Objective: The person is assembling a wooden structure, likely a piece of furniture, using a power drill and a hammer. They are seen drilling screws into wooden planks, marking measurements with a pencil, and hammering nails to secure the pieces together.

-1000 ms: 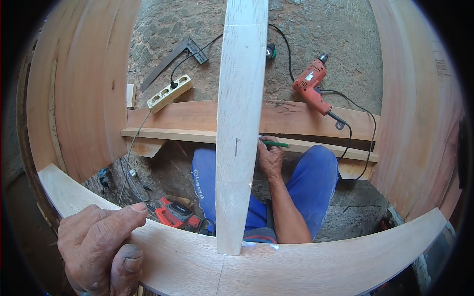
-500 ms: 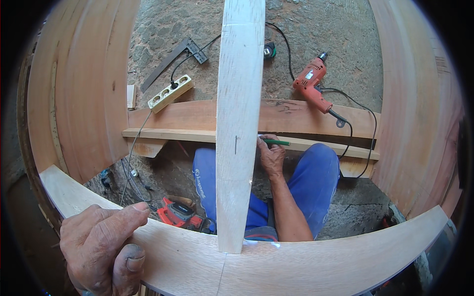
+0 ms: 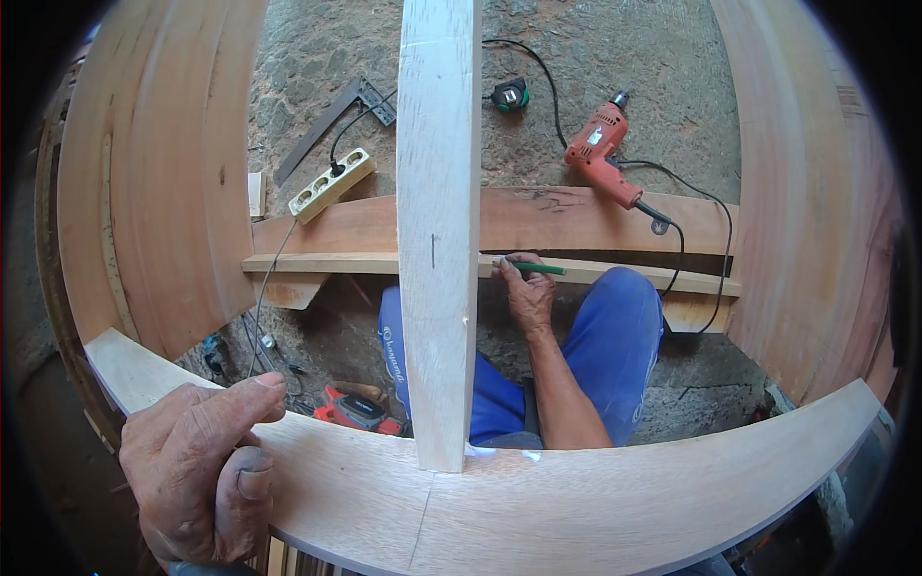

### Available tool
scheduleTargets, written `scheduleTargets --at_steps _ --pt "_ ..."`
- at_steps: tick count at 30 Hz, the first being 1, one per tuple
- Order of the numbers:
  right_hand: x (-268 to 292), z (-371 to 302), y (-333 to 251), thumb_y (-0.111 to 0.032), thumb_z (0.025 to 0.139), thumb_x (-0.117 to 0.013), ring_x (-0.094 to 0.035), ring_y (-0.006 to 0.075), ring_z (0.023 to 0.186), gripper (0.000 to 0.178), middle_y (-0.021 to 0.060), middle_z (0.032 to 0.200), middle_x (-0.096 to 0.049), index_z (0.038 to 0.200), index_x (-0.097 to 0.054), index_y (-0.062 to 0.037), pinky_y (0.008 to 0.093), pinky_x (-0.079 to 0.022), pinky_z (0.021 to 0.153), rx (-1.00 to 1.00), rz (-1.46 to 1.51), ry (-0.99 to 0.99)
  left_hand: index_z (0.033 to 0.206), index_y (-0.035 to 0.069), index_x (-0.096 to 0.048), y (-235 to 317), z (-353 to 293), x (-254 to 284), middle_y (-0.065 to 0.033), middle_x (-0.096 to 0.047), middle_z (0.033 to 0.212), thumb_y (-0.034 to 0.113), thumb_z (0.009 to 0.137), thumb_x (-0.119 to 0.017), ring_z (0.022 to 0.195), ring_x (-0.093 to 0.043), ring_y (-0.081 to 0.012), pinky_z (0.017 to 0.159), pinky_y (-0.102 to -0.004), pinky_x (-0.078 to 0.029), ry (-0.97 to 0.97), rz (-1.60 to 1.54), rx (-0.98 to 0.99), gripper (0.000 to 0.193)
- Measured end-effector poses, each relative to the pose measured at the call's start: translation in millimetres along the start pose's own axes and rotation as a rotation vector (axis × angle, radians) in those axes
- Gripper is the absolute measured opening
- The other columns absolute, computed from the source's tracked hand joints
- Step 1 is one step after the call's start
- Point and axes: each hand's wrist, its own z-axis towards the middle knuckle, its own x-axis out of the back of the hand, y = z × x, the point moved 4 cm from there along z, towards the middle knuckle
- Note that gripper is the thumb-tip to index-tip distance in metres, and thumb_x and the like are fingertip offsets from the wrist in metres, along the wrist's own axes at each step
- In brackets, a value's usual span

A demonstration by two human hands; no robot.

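Note:
My right hand (image 3: 527, 296) pinches a green pencil (image 3: 543, 270), its tip end at a long narrow wooden strip (image 3: 615, 274) near the middle. The pencil points left, close to the right edge of an upright pale plank (image 3: 437, 192), which has a short dark line drawn on it. At the lower left, my left hand (image 3: 197, 470) rests curled over a curved wooden board (image 3: 615, 494), thumb bent and index finger reaching past its inner edge. What lies under that palm is hidden. A pencil line runs across the board below the plank's foot.
A red corded drill (image 3: 600, 158) lies at the far right. Beyond the strip are a tape measure (image 3: 510, 95), a try square (image 3: 336, 125) and a power strip (image 3: 329, 185) with cables. A red power tool (image 3: 357, 411) sits behind the curved board. Wide side panels (image 3: 158, 182) flank both sides.
The upright plank appears farther left in view, uncovering the tape measure and more of the right hand's fingers. The right hand stays at the strip with the pencil; the left hand stays on the board.

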Motion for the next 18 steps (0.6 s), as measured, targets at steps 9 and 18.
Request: scheduleTargets --at_steps 9,18 --pt "-2.7 51.4 -36.7 -0.012 0.083 -0.073 -0.072 0.0154 0.066 0.015 0.0094 0.077 -0.071 0.09 -0.07 0.0004 0.0279 -0.057 0.054 -0.44 -0.301 -0.1 0.11 0.0 -0.073 3.6 -1.2 2.6 -0.0128 -0.071 0.078 0.042 0.102 -0.048 0.061 -0.063 -0.0177 0.059 -0.0298 -0.051 -0.017 0.039 0.034 0.049" --pt "4.3 57.9 -29.5 -0.012 0.085 -0.074 -0.068 0.0144 0.062 0.014 0.0093 0.078 -0.072 0.087 -0.071 0.0019 0.0278 -0.056 0.052 -0.507 -0.352 -0.208 0.108 0.003 -0.073 0.8 0.8 -4.0 -0.0117 -0.069 0.075 0.045 0.103 -0.047 0.058 -0.061 -0.0168 0.054 -0.0306 -0.049 0.026 -0.021 0.04 0.05"
